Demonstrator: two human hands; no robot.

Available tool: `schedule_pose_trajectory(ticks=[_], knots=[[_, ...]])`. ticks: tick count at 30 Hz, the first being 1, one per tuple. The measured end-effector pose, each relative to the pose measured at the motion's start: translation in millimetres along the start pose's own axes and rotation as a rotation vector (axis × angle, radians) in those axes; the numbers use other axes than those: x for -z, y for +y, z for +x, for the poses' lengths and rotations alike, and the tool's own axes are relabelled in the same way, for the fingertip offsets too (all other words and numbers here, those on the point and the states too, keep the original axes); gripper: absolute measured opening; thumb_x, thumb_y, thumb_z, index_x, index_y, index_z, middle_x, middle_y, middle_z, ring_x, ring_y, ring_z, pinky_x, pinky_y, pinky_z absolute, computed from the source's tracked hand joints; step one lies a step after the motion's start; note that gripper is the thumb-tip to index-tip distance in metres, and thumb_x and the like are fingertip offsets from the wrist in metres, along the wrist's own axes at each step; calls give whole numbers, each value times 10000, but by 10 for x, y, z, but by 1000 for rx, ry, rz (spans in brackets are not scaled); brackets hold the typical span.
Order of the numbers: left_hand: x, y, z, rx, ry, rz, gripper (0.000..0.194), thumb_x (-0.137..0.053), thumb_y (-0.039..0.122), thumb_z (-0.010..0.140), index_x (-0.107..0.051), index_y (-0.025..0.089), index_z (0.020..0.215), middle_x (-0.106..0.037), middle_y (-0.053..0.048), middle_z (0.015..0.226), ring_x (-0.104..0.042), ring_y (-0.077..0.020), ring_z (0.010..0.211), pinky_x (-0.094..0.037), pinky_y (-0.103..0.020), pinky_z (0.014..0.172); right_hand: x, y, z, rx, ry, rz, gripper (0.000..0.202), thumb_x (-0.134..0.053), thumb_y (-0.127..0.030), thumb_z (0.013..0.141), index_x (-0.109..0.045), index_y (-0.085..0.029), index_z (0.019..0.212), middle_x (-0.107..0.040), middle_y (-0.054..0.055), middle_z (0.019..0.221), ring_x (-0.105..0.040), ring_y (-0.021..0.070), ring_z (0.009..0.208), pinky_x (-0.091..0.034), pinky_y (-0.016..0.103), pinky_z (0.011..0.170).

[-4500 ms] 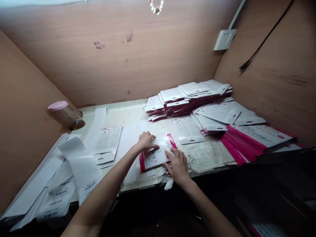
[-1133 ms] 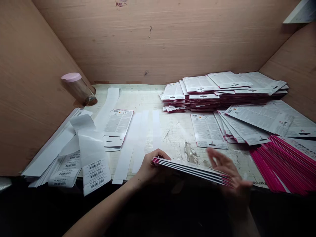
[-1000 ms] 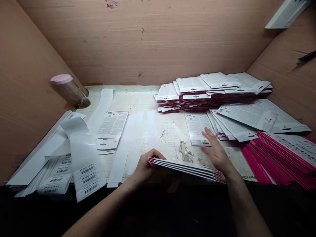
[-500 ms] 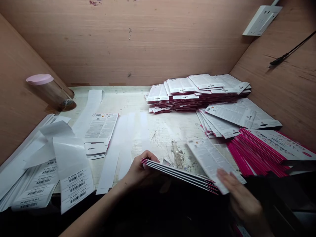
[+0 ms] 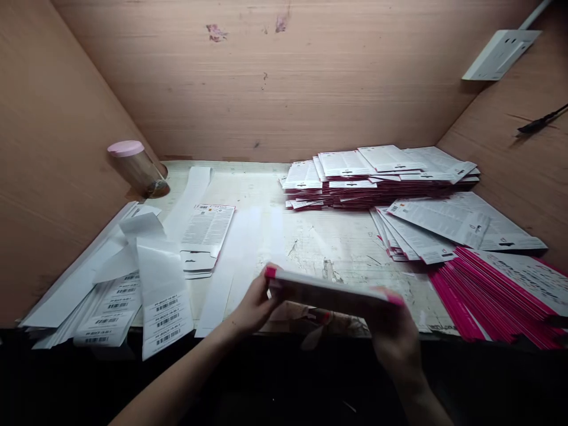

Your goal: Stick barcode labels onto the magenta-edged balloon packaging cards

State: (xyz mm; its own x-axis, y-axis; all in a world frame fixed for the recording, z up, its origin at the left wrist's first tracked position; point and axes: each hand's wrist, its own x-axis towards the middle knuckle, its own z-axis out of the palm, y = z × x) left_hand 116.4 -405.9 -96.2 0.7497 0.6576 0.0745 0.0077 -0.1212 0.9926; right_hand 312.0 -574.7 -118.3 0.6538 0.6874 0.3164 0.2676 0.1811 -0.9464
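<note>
Between my two hands a stack of flat pink-edged packets [image 5: 331,290] is held above the table's front edge, blurred by motion. My left hand [image 5: 257,302] grips its left end, thumb underneath. At the right end my right hand [image 5: 397,337] has its fingers wrapped round the stack, partly smeared. A small pile of white printed packets [image 5: 207,229] lies left of the middle. Sheets of barcode labels [image 5: 165,296] hang over the front edge at the left.
A large stack of packets [image 5: 355,189] stands at the back right. Loose packets [image 5: 439,222] and a fanned pink row [image 5: 492,296] lie at the right. A pink-lidded jar [image 5: 137,168] leans in the back left corner. White paper strips lie across the table.
My right hand has moved left onto the stack's right end. The separate packet near it no longer shows apart. The fanned packets now look pressed together, and the camera view has shifted.
</note>
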Motion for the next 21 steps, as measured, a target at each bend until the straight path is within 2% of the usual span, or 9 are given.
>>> schedule_pose_trajectory(ticks=[3,6,7,9,11,13,17,19,21], knots=[[253,79,95,58,190,22,555,-638,454,853,-396,190,1277,-619,-105,1109,-617,-262,1035,-495,-437,917,-414,-80,523,-258,-66,152,394,-717,-376,783,-531,-248,1106,-702,37,993,-684,203,875,-565,366,805],[529,24,201,67,323,364,949,-717,528,750,-173,184,1447,-427,-225,1403,-456,-363,1295,-376,-574,1047,-846,46,957,-518,-212,119,431,-713,-384,728,-475,-226,1050,-711,30,890,-695,215,774,-585,377,704],[600,-16,238,32,307,536,1022,-756,547,695,-179,197,1463,-322,-236,1485,-338,-394,1379,-288,-610,1096,-953,127,1048,-556,-221,68,403,-699,-353,723,-464,-222,1023,-705,28,862,-693,216,757,-585,370,678],[691,-107,319,-57,140,834,1038,-804,593,600,-308,241,1442,-186,-198,1571,-109,-426,1457,-100,-641,1148,-1086,299,1152,-570,-213,-40,331,-664,-288,725,-461,-213,976,-689,39,845,-686,220,756,-579,368,661],[721,-198,410,-115,-102,986,950,-797,660,549,-464,269,1348,-233,-162,1569,-43,-442,1462,-4,-661,1141,-1118,430,1179,-546,-207,-152,274,-649,-254,721,-474,-205,926,-671,64,858,-673,241,787,-565,395,681],[712,-286,494,-127,-236,1037,913,-777,715,513,-537,268,1272,-325,-163,1525,-103,-465,1446,-7,-685,1126,-1096,481,1177,-501,-194,-290,260,-675,-232,694,-489,-195,872,-646,107,901,-647,293,881,-534,450,755],[679,-451,577,-101,-268,1062,929,-750,749,513,-538,242,1262,-380,-184,1483,-208,-498,1399,-104,-714,1101,-1143,400,1307,-255,-149,-627,363,-730,-180,673,-534,-159,978,-500,209,1213,-423,414,1232,-378,562,964],[671,-508,572,-109,-251,1059,948,-739,763,513,-531,235,1273,-374,-188,1486,-196,-507,1397,-126,-719,1094,-1298,354,1507,-37,-287,-879,395,-690,-234,769,-532,-159,1123,-433,208,1296,-365,405,1274,-353,570,978],[665,-536,556,-116,-235,1060,970,-735,774,506,-520,238,1285,-363,-184,1493,-174,-509,1403,-124,-716,1099,-1534,351,1776,122,-509,-1025,360,-606,-266,868,-531,-165,1206,-462,185,1286,-414,342,1244,-380,519,982]])
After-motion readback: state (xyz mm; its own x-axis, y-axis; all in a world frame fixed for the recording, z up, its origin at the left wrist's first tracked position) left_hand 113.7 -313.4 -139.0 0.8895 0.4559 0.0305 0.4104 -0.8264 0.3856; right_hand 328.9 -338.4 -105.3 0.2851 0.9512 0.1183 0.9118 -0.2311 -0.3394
